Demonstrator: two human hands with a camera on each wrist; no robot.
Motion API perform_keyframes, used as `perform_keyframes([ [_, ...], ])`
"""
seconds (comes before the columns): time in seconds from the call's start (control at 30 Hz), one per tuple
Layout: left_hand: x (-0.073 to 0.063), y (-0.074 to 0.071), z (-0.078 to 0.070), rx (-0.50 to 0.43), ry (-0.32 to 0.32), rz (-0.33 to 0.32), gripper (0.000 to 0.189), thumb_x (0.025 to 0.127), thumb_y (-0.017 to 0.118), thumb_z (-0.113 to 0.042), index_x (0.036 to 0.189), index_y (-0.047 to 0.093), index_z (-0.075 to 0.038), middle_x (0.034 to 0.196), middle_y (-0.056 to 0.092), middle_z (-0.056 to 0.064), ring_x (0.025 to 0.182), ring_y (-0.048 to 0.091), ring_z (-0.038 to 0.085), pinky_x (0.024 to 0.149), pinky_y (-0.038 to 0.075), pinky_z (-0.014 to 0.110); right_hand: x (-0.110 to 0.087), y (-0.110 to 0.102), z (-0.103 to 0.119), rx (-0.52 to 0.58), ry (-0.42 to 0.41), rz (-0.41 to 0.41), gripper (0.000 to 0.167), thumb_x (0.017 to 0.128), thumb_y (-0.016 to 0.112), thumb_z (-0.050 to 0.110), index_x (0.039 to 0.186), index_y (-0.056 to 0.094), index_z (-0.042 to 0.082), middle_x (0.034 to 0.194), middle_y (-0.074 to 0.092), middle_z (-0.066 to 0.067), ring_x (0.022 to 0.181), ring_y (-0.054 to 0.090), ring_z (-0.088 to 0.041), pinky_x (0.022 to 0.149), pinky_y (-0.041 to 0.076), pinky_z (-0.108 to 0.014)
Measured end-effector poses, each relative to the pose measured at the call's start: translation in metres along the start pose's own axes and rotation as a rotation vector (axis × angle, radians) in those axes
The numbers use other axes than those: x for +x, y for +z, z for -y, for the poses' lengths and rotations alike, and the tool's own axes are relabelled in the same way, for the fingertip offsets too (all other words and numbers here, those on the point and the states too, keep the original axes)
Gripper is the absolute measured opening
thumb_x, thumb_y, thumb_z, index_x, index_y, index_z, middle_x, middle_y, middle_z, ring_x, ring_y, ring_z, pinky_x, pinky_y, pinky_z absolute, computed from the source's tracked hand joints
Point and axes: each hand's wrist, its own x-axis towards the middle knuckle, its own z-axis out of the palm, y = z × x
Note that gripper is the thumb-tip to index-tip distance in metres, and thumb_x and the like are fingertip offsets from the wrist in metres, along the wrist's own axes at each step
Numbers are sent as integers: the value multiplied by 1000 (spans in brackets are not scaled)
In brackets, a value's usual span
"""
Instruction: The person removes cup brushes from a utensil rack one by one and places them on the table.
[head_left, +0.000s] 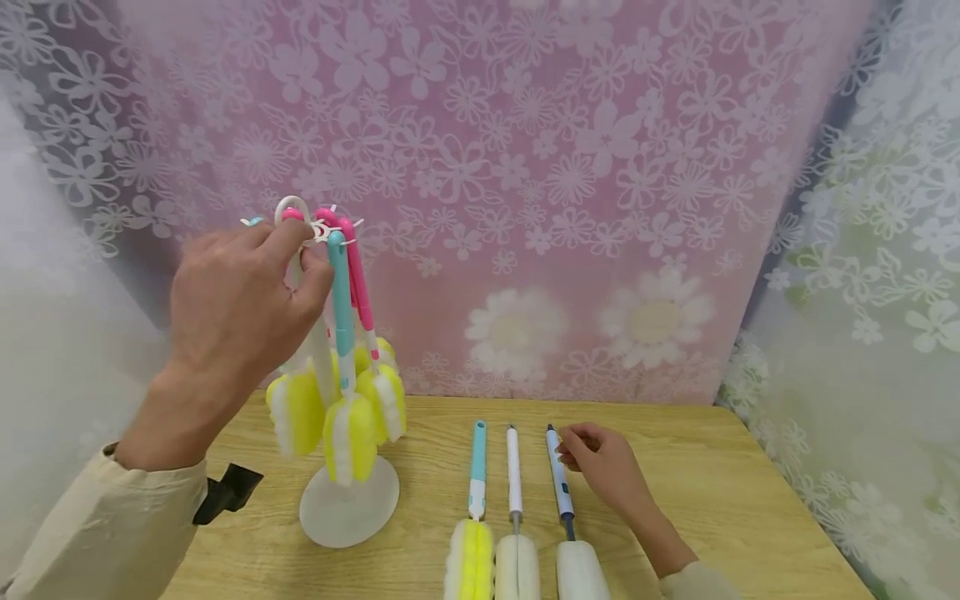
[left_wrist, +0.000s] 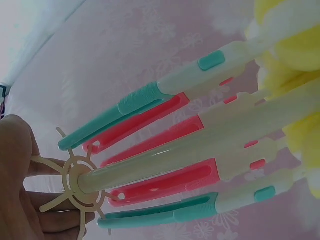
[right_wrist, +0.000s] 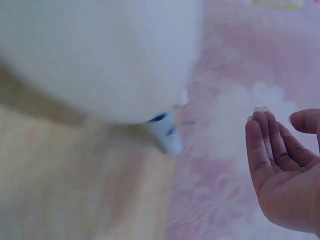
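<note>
At the top of a white hanging stand [head_left: 350, 508], my left hand [head_left: 243, 292] grips the hooked ring [left_wrist: 75, 185], thumb and forefinger bent at its edge. Around the pole hang several sponge brushes with teal handles [head_left: 341, 292] and pink handles [head_left: 360, 275]; their yellow-and-white sponge heads [head_left: 351, 437] point down. My right hand [head_left: 603, 467] hovers by a pale blue brush handle [head_left: 558, 471], fingers loosely bent and nothing held. In the right wrist view a gap shows between thumb and fingers; a blurred white brush head [right_wrist: 100, 55] fills the near part.
On the wooden table [head_left: 675, 500] lie a teal-handled brush [head_left: 477, 467] with a yellow sponge and a white-handled brush [head_left: 513, 471], side by side left of the pale blue one. A pink flowered curtain [head_left: 570, 208] rises behind the table's back edge.
</note>
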Motion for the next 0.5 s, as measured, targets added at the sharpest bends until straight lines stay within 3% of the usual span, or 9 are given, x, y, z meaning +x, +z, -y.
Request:
perform_keyframes([
  [0.17,-2,-1,1,-17,-5,17,40,93,40,-25,103,74,-7,86,70,14,70,61,35,70,46,51,0,10,31,59,-65,62,29,96,58,22,112,64,-1,90,66,-10,84,66,-24,75,56,-29],
  [0.33,-2,-2,3,-38,-17,31,40,92,41,-26,102,74,-7,89,70,14,76,63,35,76,46,50,-3,29,72,103,-185,133,28,95,59,23,112,65,1,91,66,-10,84,66,-22,76,56,-31],
  [0.5,-2,-2,4,-55,-20,26,39,93,45,-29,102,74,-7,92,71,13,80,64,34,80,45,50,-1,57,109,95,-356,217,29,96,58,25,116,65,5,97,67,-7,86,66,-18,77,55,-30],
])
